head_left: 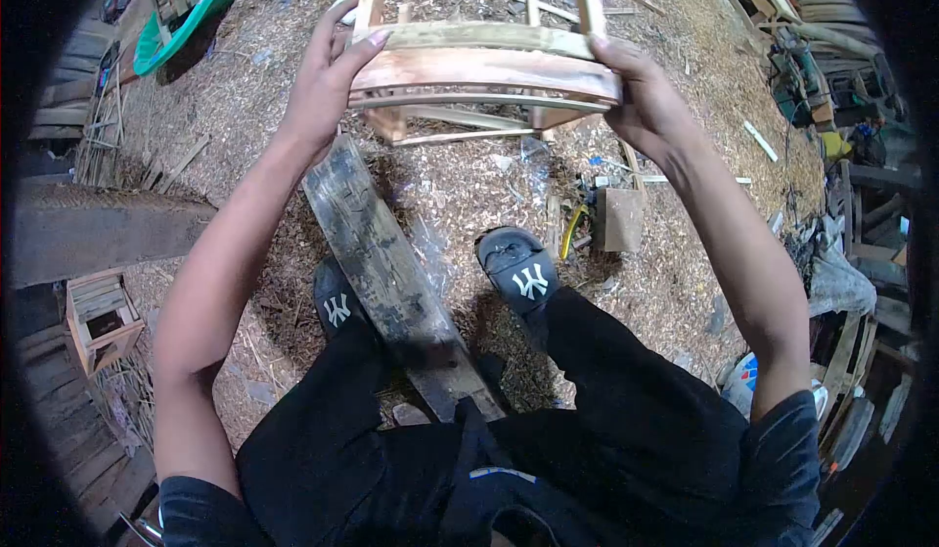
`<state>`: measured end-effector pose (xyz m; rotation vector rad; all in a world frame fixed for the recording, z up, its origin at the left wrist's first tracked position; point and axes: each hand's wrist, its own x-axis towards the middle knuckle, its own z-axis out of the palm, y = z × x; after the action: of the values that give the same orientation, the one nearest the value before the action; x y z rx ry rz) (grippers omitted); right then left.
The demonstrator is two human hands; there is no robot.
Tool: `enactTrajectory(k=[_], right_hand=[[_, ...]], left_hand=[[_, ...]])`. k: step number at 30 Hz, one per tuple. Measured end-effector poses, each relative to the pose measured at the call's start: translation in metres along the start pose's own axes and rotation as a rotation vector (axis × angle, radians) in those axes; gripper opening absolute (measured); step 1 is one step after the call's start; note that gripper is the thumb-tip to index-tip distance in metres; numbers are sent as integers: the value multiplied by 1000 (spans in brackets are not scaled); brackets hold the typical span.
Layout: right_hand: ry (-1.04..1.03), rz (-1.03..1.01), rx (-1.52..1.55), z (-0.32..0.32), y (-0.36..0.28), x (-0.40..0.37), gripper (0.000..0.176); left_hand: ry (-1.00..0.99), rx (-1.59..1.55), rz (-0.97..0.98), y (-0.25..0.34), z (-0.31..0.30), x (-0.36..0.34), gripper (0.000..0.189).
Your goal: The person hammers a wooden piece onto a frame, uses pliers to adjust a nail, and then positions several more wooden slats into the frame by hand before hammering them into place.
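Wooden frame, one: pale bare timber, with curved slats along the near side and uprights running out past the top edge of the view. Located at upper centre, in front of the person, held between both hands. Whether any part rests on the floor cannot be told.

Left hand: grip closed on the left end of the curved slats, thumb laid over the top.

Right hand: grip closed on the right end of the same slats, thumb on top near an upright.

Plank, one: thick, dark, worn; set at a slant between the person's legs, its far end near the left hand.

Slippers, pair: black, white lettering, worn on the feet, one either side of the plank.

Wood block, one: on the floor, right of the right slipper.

Yellow-handled tool, one: on the floor, between that slipper and the block; type unclear.

Floor: strewn with wood shavings and offcuts.

Green basin, one: upper left, wood pieces within its rim.

Small wooden box frame, one: at left.
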<state>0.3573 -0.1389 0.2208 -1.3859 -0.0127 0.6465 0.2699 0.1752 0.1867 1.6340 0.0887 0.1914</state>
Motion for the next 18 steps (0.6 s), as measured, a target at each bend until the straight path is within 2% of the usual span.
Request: enactTrajectory(k=[1, 2, 4, 5, 7, 11, 12, 14, 18], right_hand=[[-43, 33, -37, -5, 11, 12, 35], [-85, 77, -156, -13, 26, 27, 40], [-166, 183, -344, -21, 46, 39, 54], [-204, 237, -317, -25, 44, 42, 57], [-119, 82, -566, -36, 36, 52, 57], [226, -41, -96, -83, 19, 55, 36], [228, -45, -95, -101, 21, 55, 36], [404, -12, -150, -133, 35, 56, 30], [476, 111, -275, -150, 76, 34, 27]], left_hand=[[18, 32, -72, -1, -2, -2, 64], [5, 118, -280, -3, -3, -5, 65], [15, 56, -233, -49, -12, -14, 65], [33, -7, -185, -65, -14, -17, 64], [33, -50, -244, -54, -16, -20, 64], [-3, -145, -284, -55, -27, -18, 65], [-39, -128, -296, -55, -29, -18, 65], [-73, -111, -306, -55, -30, -19, 66], [-60, 14, -270, -63, -36, -19, 71]])
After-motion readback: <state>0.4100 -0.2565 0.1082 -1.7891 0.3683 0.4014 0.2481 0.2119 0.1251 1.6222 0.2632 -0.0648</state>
